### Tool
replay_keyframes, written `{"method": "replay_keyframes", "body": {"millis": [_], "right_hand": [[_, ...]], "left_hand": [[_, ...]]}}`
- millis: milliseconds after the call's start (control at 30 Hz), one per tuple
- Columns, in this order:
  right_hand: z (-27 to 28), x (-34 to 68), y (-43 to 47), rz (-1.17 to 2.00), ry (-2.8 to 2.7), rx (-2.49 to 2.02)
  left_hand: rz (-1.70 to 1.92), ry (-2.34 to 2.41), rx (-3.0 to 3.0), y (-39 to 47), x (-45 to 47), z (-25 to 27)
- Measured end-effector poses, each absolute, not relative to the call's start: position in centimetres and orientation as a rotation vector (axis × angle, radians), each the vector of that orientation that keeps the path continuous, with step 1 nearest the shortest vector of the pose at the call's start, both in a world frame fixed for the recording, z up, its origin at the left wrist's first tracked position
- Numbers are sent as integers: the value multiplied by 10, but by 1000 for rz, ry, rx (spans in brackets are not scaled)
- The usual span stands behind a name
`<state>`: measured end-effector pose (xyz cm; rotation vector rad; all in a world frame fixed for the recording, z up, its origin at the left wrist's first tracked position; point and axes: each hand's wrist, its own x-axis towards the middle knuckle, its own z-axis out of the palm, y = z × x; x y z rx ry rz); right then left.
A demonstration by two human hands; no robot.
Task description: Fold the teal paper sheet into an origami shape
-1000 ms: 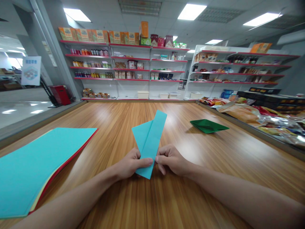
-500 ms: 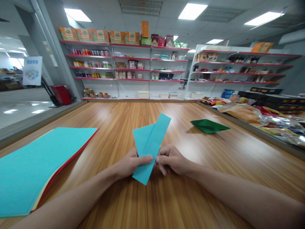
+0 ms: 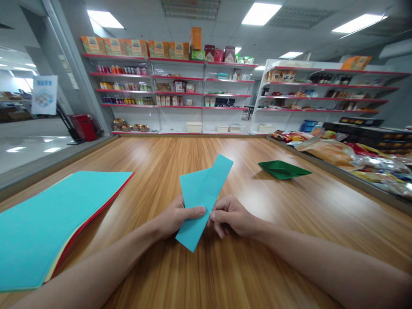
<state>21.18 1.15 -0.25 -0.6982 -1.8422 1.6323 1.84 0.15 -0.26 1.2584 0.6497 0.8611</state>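
A folded sheet of turquoise paper [image 3: 206, 184] is held up above the wooden table, slanting to the upper right. My left hand [image 3: 177, 216] grips it from the left, thumb flat across its front and the other fingers hidden behind. At the paper's right edge, my right hand [image 3: 233, 214] is closed, with thumb and forefinger pinched together at the crease. A folded green paper boat [image 3: 283, 170] rests on the table to the right, apart from both hands. Over on the left lies a stack of coloured paper [image 3: 64, 219], turquoise on top, with yellow and red sheets beneath.
The wooden table [image 3: 154, 159] has a raised rim. Packaged snacks [image 3: 350, 156] and black boxes [image 3: 363, 135] are heaped past its right edge. Stocked shelves [image 3: 180, 77] stand behind. At the far left are a sign [image 3: 44, 95] and a red box [image 3: 83, 128].
The turquoise paper has tilted slightly clockwise, its top shifting right and its lower end left. Both hands keep nearly the same place and hold.
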Motion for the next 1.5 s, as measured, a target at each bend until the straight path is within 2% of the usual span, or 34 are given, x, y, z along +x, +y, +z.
{"method": "replay_keyframes", "body": {"millis": [533,767,1500], "right_hand": [[-12,214,18,1643,-1623,-717],[-5,211,16,1637,-1743,-732],[-11,214,15,1573,-1796,-727]], "left_hand": [[858,667,1239,0,16,1],[998,772,1101,3,21,-1],[889,690,1156,8,11,-3]]}}
